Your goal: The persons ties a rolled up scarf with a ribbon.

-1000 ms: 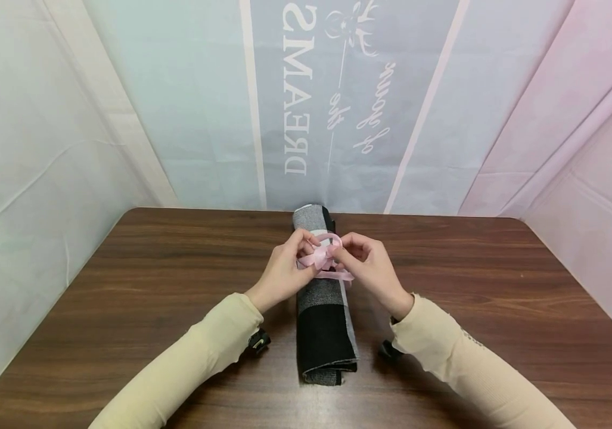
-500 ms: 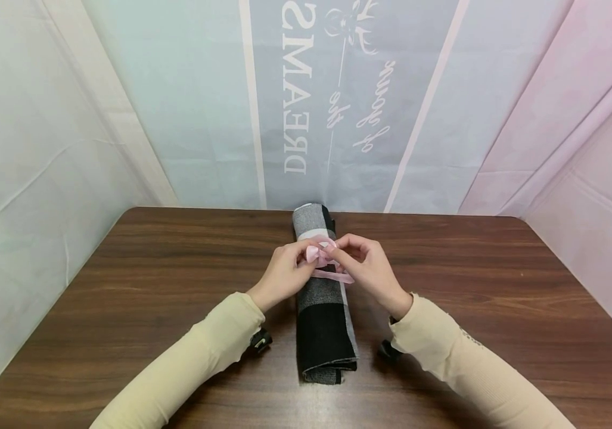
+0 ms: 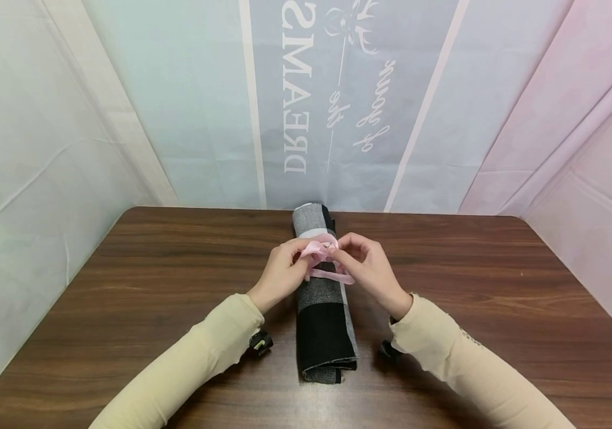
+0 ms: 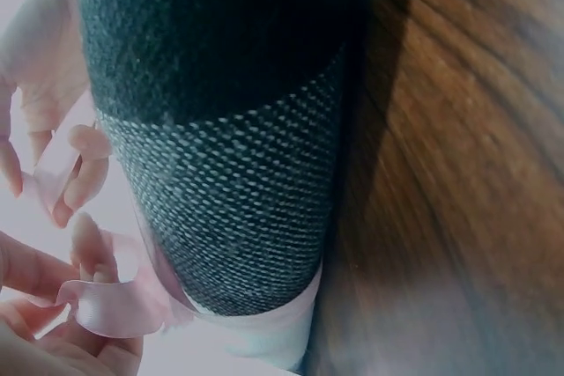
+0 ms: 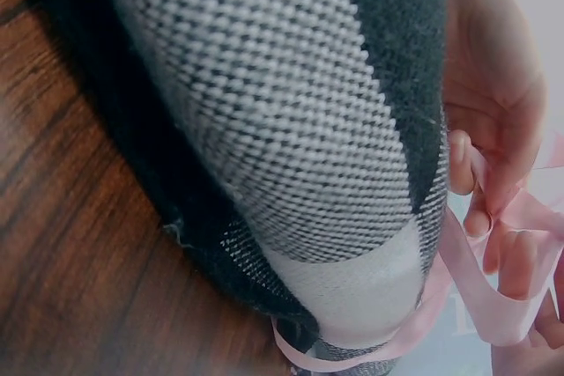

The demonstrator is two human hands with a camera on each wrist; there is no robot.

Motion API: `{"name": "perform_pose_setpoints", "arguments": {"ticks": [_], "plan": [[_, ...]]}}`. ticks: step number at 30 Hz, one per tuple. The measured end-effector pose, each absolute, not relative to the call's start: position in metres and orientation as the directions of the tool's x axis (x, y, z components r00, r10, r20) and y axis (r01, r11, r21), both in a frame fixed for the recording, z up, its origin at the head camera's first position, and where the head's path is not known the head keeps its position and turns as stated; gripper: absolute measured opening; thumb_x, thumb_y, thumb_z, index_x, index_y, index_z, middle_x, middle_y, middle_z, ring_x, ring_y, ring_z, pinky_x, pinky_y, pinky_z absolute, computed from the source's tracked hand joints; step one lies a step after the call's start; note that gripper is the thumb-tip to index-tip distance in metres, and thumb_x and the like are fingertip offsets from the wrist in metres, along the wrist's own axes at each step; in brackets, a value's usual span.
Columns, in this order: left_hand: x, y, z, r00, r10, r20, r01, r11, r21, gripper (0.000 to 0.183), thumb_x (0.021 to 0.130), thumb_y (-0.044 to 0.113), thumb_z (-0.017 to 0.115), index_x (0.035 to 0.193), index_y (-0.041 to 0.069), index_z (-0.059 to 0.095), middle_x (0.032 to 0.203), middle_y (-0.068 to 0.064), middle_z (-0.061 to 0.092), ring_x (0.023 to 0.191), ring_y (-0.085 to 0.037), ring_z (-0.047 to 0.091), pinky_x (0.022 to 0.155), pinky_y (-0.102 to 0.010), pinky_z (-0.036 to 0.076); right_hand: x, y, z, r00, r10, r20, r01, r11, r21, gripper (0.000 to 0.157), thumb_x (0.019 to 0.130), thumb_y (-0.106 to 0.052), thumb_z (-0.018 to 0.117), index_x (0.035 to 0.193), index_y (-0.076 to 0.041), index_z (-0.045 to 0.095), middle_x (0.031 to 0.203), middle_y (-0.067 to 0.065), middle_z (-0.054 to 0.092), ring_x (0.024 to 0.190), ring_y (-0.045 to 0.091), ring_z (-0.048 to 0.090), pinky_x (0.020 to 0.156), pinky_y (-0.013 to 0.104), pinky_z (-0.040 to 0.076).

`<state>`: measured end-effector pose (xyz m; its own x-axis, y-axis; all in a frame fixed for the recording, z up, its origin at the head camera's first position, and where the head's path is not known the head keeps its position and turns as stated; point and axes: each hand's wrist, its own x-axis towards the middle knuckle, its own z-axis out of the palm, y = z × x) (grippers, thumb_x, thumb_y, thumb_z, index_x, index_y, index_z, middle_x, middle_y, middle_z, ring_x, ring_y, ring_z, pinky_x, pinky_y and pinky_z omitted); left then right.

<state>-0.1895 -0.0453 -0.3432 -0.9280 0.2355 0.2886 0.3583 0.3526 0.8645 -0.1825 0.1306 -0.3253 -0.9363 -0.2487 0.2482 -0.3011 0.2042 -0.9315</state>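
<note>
A black, grey and white checked woven cloth [image 3: 325, 330], rolled into a long bundle, lies lengthwise on the table. Pink ribbon [image 3: 332, 275] passes around its upper part, and the right wrist view shows the ribbon band [image 5: 414, 332] against the cloth's pale stripe. Above the roll, my left hand [image 3: 280, 273] pinches a ribbon loop between thumb and fingers. Opposite it, on the right side, my right hand [image 3: 374, 273] pinches another part of the ribbon. Fingers partly hide the crossing of the strands. A ribbon loop [image 4: 119, 308] hangs by the fingertips in the left wrist view.
The brown wood-grain table [image 3: 177, 262] reaches back to a hanging printed cloth [image 3: 198, 107] with mirrored lettering. Pale cloth walls stand on both sides. Black straps [image 3: 260, 343] show at the wrists under the cream sleeves.
My left fingers have shifted on the ribbon, and the loop at their tips has changed shape and spread over the thumb side. The right hand and the rolled cloth stay nearly still.
</note>
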Motion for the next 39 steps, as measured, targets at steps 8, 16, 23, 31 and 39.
{"name": "perform_pose_setpoints", "arguments": {"ticks": [8,16,23,31,39], "plan": [[-0.189,-0.051,-0.344,-0.923,0.195,0.332,0.384,0.407,0.829,0.023,0.083,0.006,0.057,0.104,0.007,0.067,0.088,-0.007,0.064,0.066,-0.010,0.055,0.061,-0.023,0.045,-0.182,0.132,-0.326,-0.943,-0.227,0.241,-0.279,0.150,-0.949,0.014,0.087,-0.008,0.059,0.084,0.003,0.051,0.082,0.017,0.062,0.062,0.018,0.062,0.059,0.030,0.053],[-0.190,-0.057,-0.347,-0.928,0.137,0.347,0.373,0.324,0.869,0.030,0.079,0.004,0.057,0.108,0.007,0.067,0.104,-0.009,0.063,0.087,-0.017,0.062,0.077,-0.028,0.053,-0.183,0.135,-0.327,-0.958,-0.176,0.225,-0.249,0.127,-0.960,0.017,0.089,-0.010,0.057,0.078,-0.002,0.048,0.079,0.002,0.065,0.063,0.021,0.064,0.060,0.037,0.055],[-0.191,-0.062,-0.347,-0.924,0.049,0.380,0.374,0.335,0.865,0.019,0.088,0.008,0.055,0.099,0.009,0.070,0.100,-0.006,0.066,0.082,-0.015,0.063,0.072,-0.023,0.051,-0.184,0.136,-0.328,-0.964,-0.161,0.212,-0.234,0.132,-0.963,0.021,0.092,-0.014,0.053,0.079,0.003,0.052,0.083,-0.005,0.068,0.064,0.024,0.064,0.063,0.037,0.055],[-0.194,-0.072,-0.349,-0.913,0.020,0.407,0.386,0.363,0.848,0.018,0.085,0.002,0.057,0.095,0.009,0.070,0.093,-0.007,0.065,0.078,-0.015,0.062,0.070,-0.022,0.051,-0.184,0.142,-0.328,-0.958,-0.111,0.263,-0.283,0.262,-0.923,0.025,0.092,-0.021,0.055,0.082,0.000,0.066,0.081,0.002,0.070,0.071,0.016,0.060,0.063,0.025,0.048],[-0.194,-0.081,-0.346,-0.901,-0.018,0.433,0.391,0.392,0.832,0.024,0.085,-0.003,0.052,0.085,0.009,0.072,0.093,-0.003,0.066,0.082,-0.013,0.061,0.068,-0.018,0.047,-0.185,0.146,-0.329,-0.970,-0.075,0.231,-0.243,0.293,-0.925,0.023,0.089,-0.021,0.060,0.093,-0.001,0.069,0.083,0.005,0.070,0.072,0.004,0.059,0.063,0.020,0.047]]}}
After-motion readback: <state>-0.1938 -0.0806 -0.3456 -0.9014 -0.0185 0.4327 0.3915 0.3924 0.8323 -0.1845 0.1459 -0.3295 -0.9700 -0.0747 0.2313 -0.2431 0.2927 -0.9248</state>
